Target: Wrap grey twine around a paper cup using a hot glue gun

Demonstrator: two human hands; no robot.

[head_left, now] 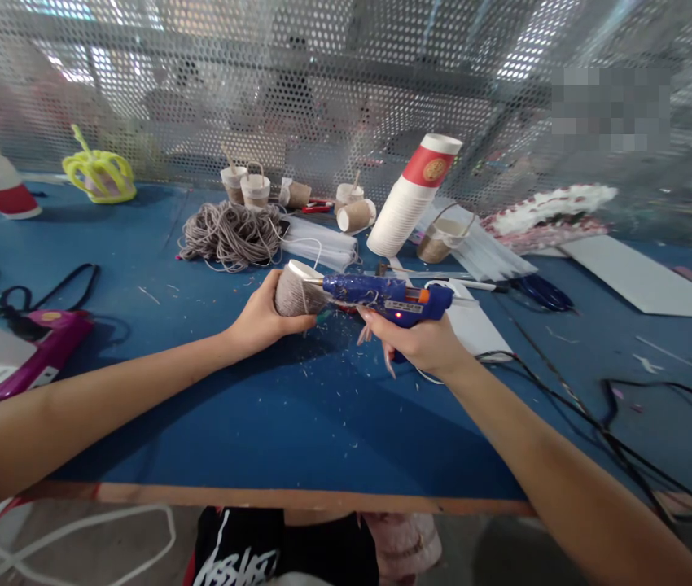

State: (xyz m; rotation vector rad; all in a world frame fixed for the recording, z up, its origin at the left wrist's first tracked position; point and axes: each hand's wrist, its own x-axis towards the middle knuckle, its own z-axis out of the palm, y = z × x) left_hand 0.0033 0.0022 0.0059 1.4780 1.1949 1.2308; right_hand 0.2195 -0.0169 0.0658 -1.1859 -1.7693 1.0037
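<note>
My left hand [266, 313] is wrapped round a paper cup [295, 295] covered in grey-brown cord, with its white rim showing at the top. In my right hand [422, 342] is a blue hot glue gun [376, 295], its small red light lit. The gun's nozzle points left and meets the cup near its rim; whether it touches cannot be made out. A thin strand of light cord rises from the cup. Behind it lies a heap of grey cord [233, 236].
A leaning stack of paper cups [410, 195], several cord-wrapped cups [254, 191] and clear glue sticks [325, 244] are at the back. A magenta power strip [34, 354] lies left. Black cables [584, 411] cross the right side. A perforated metal screen [297, 89] stands behind the blue table [297, 439].
</note>
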